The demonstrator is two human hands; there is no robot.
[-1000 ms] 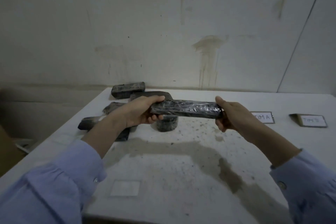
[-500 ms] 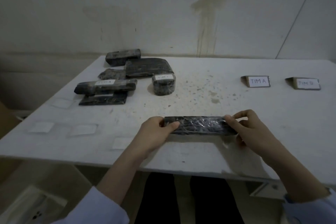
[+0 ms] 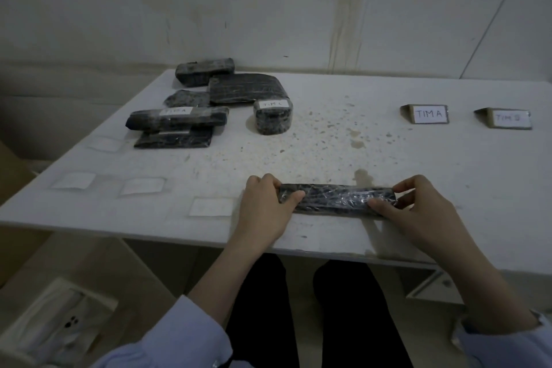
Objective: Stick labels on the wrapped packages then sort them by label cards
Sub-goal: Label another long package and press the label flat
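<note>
A long dark wrapped package (image 3: 336, 199) lies near the front edge of the white table (image 3: 448, 176). My left hand (image 3: 265, 206) grips its left end and my right hand (image 3: 418, 206) grips its right end. No label shows on it. Blank white labels lie flat on the table: one (image 3: 210, 207) just left of my left hand, two more (image 3: 143, 186) (image 3: 74, 180) farther left. A stubby package labelled "TIM C" (image 3: 273, 116) and a long one labelled "TIM A" (image 3: 176, 118) sit at the back left. Folded label cards "TIM A" (image 3: 430, 113) and "TIM B" (image 3: 509, 118) stand at the back right.
Several other dark wrapped packages are piled at the back left, among them a large flat one (image 3: 246, 88) and a block (image 3: 204, 70) by the wall. Another blank label (image 3: 104, 143) lies at the left edge. A white box (image 3: 56, 329) sits on the floor at lower left.
Both hands have lowered the long package from mid-air down to the front of the table and still hold its ends. The view has tilted downward.
</note>
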